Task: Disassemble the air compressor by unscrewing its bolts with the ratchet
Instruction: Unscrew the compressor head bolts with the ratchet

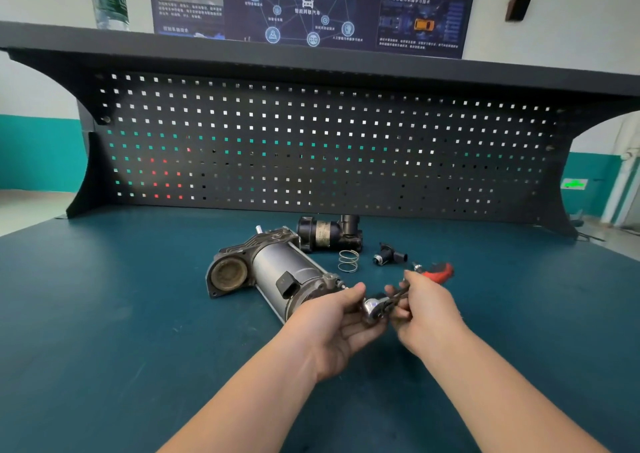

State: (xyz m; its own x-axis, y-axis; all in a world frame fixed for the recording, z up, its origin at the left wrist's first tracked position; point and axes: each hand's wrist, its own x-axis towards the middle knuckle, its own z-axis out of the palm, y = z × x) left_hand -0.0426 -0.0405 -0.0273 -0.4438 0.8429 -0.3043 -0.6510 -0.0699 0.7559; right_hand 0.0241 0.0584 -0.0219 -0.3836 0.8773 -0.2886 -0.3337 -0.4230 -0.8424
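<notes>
My hands, at 6 o'clock of the tabletop (104, 314), meet over the ratchet (375, 309). My left hand (332, 321) curls round its shiny head to steady it; my right hand (427, 310) pinches the thin dark shank, probably to fit or adjust the drive, though blur hides the detail. The ratchet is held clear of the work, so no bolt is being turned yet. The compressor (273, 272) lies on its side at centre, long axis running 10 to 4 o'clock, its near end just beside my left fingers, where the bolts can be reached. Parts already off are set back out of the way: a black motor unit (329, 234) at 12 o'clock, a spring (348, 261) and small fitting (389, 255) at 1 o'clock, a red-handled tool (440, 271) at 2 o'clock.
</notes>
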